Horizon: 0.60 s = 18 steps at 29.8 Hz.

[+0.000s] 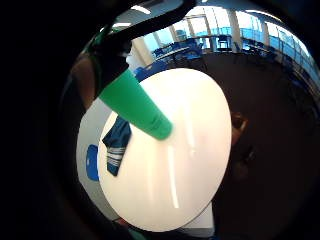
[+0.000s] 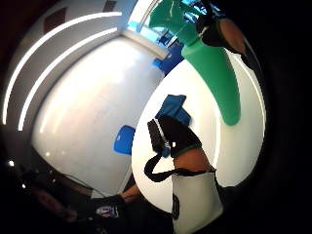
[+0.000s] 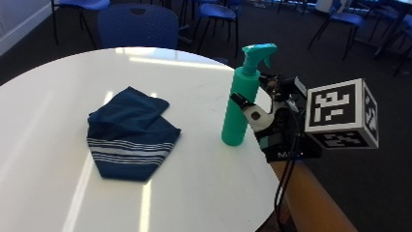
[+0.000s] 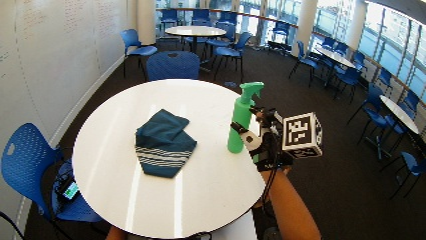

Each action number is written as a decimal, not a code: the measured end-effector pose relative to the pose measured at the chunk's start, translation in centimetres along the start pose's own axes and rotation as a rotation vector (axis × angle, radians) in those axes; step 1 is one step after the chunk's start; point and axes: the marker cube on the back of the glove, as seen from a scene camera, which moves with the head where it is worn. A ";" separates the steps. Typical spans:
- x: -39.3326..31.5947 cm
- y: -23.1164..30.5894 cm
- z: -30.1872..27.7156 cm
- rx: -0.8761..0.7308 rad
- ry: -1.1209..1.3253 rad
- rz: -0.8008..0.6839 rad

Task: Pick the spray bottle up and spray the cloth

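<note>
A green spray bottle (image 3: 239, 106) (image 4: 237, 125) stands upright near the right edge of the round white table (image 3: 58, 92) (image 4: 106, 135), and its base looks to be on the tabletop. My gloved right hand (image 3: 267, 121) (image 4: 263, 142) is against the bottle from the table's edge. Its fingers (image 2: 217, 27) curl round the neck under the trigger, and the thumb (image 2: 175, 134) reaches in front of the body. In the palm views the bottle (image 1: 135, 107) (image 2: 214, 73) lies close along the palm. A folded dark blue cloth (image 3: 132, 133) (image 4: 163, 142) (image 1: 117, 142) (image 2: 173, 107) with white stripes lies flat left of the bottle, a short gap away.
The table's edge runs right under my hand and forearm. A blue chair (image 3: 138, 24) stands at the far side of the table and another (image 4: 26, 160) at its left, by the whiteboard wall. More tables and chairs (image 4: 200, 32) fill the room behind.
</note>
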 end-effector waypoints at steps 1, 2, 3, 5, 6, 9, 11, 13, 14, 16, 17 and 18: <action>-0.1 -0.2 0.0 0.024 0.004 0.012; -0.2 -0.5 0.0 0.041 0.005 0.025; -0.3 -0.8 0.1 0.050 0.002 0.038; -0.4 -1.5 0.5 0.049 -0.021 0.070; -0.4 -1.8 0.7 0.040 -0.041 0.088; -0.4 -2.7 1.7 0.005 -0.106 0.143; -0.3 -3.1 2.4 -0.014 -0.134 0.179; -0.1 -3.6 3.1 -0.030 -0.158 0.213; 0.0 -3.8 3.4 -0.037 -0.169 0.228; 0.0 -4.1 3.9 -0.046 -0.190 0.255; -0.1 -4.3 4.0 -0.046 -0.198 0.267; -0.1 -4.5 4.1 -0.044 -0.205 0.279</action>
